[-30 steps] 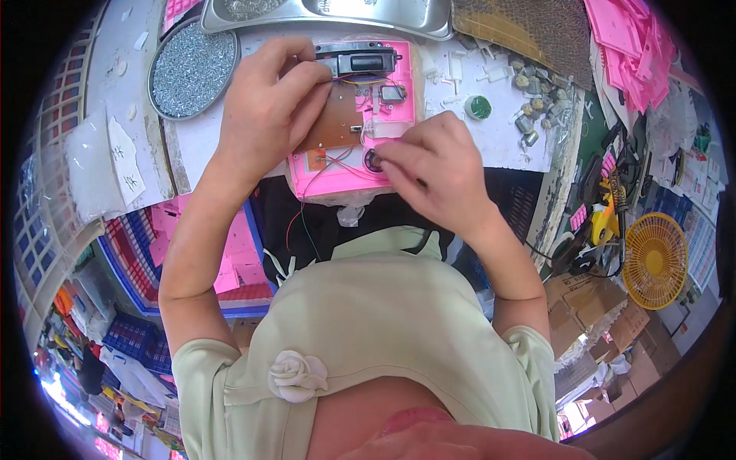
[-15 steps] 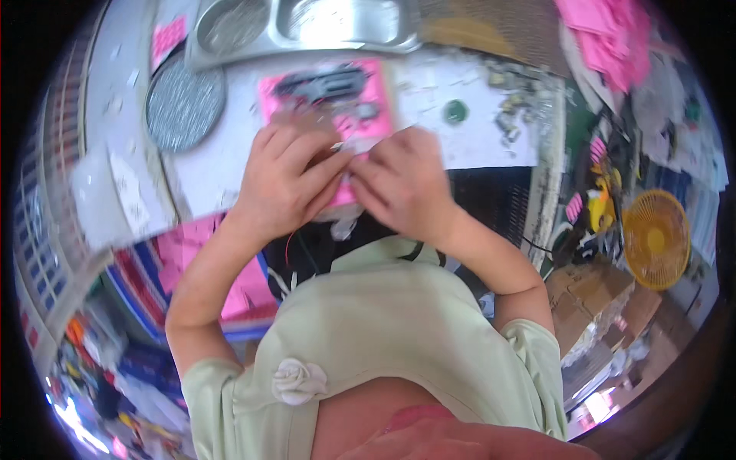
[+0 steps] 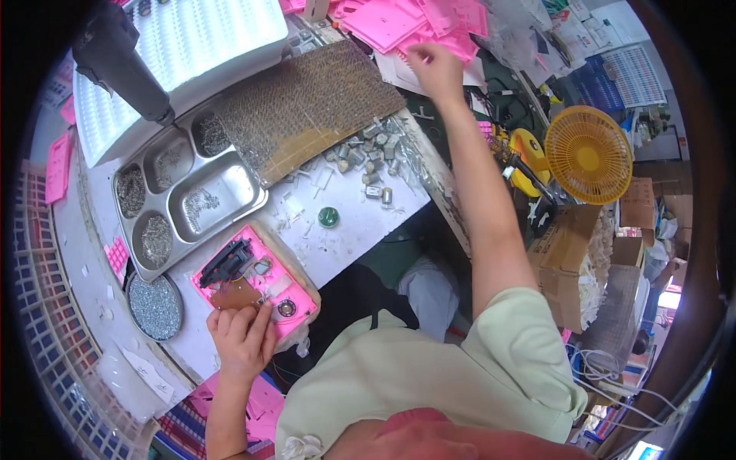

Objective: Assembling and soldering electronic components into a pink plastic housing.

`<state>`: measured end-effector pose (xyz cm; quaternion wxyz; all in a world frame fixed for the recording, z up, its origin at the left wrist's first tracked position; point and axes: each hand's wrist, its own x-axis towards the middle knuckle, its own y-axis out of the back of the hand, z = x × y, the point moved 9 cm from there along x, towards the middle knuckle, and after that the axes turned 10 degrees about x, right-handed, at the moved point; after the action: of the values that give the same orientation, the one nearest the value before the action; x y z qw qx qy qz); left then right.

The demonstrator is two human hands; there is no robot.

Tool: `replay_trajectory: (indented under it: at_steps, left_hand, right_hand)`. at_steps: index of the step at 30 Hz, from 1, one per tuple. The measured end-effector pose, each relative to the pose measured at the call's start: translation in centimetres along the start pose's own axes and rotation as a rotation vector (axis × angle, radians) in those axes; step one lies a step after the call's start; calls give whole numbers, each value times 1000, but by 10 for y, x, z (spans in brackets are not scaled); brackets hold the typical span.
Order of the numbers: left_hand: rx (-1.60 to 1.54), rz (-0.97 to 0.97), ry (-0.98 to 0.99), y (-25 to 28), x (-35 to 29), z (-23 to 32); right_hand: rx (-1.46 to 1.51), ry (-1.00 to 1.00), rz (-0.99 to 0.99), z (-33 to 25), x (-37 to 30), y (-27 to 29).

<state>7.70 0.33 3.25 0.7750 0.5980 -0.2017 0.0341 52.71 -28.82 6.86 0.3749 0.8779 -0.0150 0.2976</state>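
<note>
A pink plastic casing (image 3: 300,316) lies tilted on a pad at the table's front edge. Inside it are a black plastic part (image 3: 225,262), a brown circuit board (image 3: 234,294), a small motor (image 3: 262,267), thin wires and a round dark part (image 3: 287,308). My left hand (image 3: 241,337) is closed over the casing's near left edge, fingertips pressed on the board and wires. Far off to the right, my right hand (image 3: 438,73) reaches with curled fingers to a pile of pink plastic panels (image 3: 387,23); anything between its fingertips is hidden.
A steel compartment tray (image 3: 257,201) of screws stands behind the casing, beside a round dish (image 3: 155,307) of small metal pieces. An electric screwdriver (image 3: 126,69) hangs over the tray. Small motors (image 3: 372,157), a green spool (image 3: 328,218) and a yellow basket (image 3: 589,157) are right.
My right hand has left the casing, stretching far to the right to the pink panels. My left hand stays at the casing. The view has swung to the right.
</note>
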Motion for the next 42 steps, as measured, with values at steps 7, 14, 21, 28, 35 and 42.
replay_trajectory:
  at_steps: [7, 14, 21, 28, 35, 42]
  left_hand:
    - [63, -28, 15, -5, -12, -7]
    - [60, -31, 44, 2, -25, -8]
    - [56, -17, 10, -6, -15, -7]
    - [65, -45, 7, -3, -11, -7]
    - [43, -35, 22, -3, -21, -11]
    - [-302, 234, 204, 26, -17, -24]
  right_hand:
    - [-353, -210, 10, 215, 110, -88]
    - [1422, -880, 151, 230, 107, -143]
    - [1683, -851, -109, 134, 82, -78]
    - [1773, -816, -197, 40, -15, -23]
    - [1697, -599, -346, -84, -157, 1]
    - [1564, -483, -394, -178, -203, -32]
